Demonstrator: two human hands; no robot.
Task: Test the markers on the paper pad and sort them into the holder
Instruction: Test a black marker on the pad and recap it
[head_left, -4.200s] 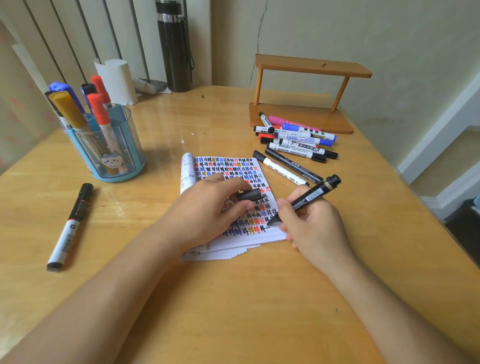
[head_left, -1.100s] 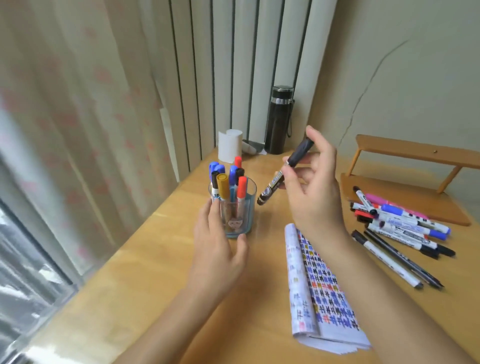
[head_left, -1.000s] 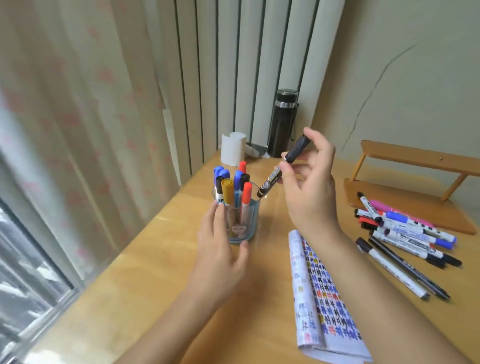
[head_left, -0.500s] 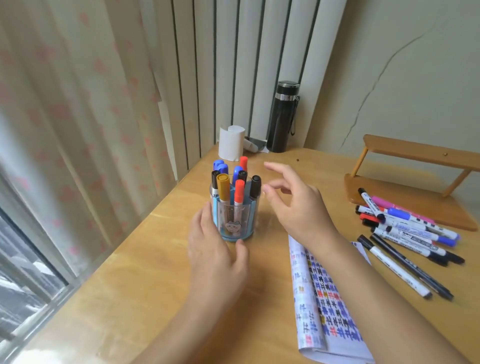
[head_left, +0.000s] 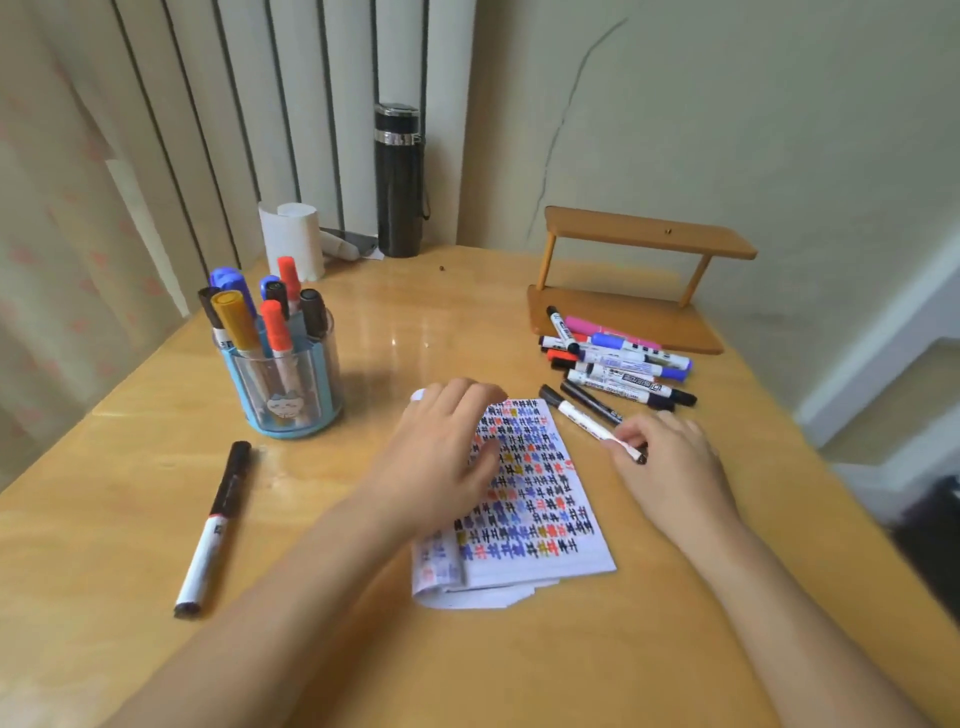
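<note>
The paper pad (head_left: 535, 509), covered with coloured test marks, lies in the middle of the wooden table. My left hand (head_left: 441, 457) rests flat on its upper left part. My right hand (head_left: 670, 462) sits just right of the pad, fingers curled onto the near end of a white marker with a black cap (head_left: 582, 421) that lies on the table. The blue holder (head_left: 283, 384) stands at the left with several markers upright in it. A pile of markers (head_left: 618, 364) lies by the wooden shelf.
A black-and-white marker (head_left: 213, 530) lies alone at the left front. A small wooden shelf (head_left: 644, 244) stands at the back right. A black flask (head_left: 399, 182) and a white paper roll (head_left: 291, 239) stand at the back by the radiator.
The black marker went from my right hand into the holder. My left hand left the holder and came to the pad. My right hand moved down to a white marker by the pad.
</note>
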